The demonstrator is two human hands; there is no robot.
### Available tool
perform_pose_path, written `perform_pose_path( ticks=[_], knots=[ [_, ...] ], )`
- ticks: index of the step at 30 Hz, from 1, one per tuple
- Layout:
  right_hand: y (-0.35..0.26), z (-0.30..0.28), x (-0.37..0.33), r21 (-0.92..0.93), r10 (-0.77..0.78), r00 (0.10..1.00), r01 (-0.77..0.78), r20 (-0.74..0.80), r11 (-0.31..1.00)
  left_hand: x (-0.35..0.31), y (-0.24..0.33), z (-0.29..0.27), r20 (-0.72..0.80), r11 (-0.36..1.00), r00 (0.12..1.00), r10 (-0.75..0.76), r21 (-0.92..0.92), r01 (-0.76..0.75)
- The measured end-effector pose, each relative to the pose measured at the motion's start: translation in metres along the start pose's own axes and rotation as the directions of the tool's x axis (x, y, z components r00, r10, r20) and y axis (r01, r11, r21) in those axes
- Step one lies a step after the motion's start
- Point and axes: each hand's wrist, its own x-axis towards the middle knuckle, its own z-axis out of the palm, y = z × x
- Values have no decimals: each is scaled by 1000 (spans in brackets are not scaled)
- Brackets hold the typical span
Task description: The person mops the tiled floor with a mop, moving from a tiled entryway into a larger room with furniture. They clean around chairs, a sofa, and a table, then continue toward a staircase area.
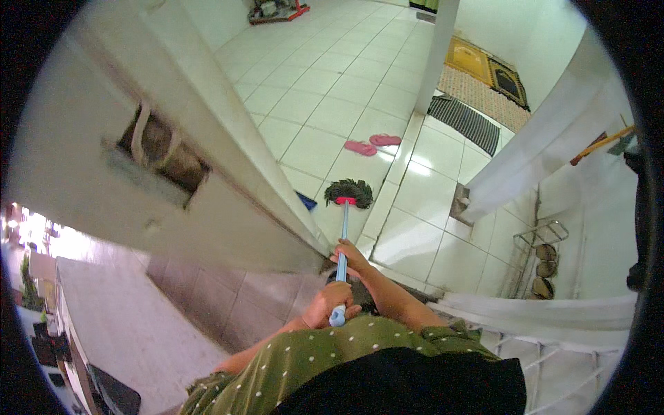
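Gripping the light blue mop handle (343, 242), both hands were closed around it. The left hand (325, 306) wrapped the handle near its top end, fingers curled fully about it. The right hand (351, 258) held the handle just ahead of the left, fingers likewise closed on the shaft. The handle ran forward and down to a red collar and a dark stringy mop head (349, 191), which rested on the white tiled floor (325, 76) beside the base of a large pale wall (104, 138). A pair of pink sandals (372, 144) lay on the tiles beyond the mop head, well apart from it. A striped mat (465, 122) lay further right, past a white post (437, 55)
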Motion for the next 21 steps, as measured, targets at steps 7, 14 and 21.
perform_pose_path(
  ticks=[7,14,21],
  knots=[
    [-10,-25,73,-883,-165,971,225,171,411,52,-37,-52,127,983,982,-140,140,122],
    [-79,14,57,-902,-205,979,81,-8,423,100,-24,-95,289,986,954,82,115,-120],
    [-67,68,-20,-707,-155,959,-60,-236,705,92,19,-101,440,939,829,344,-145,-313]
  ],
)
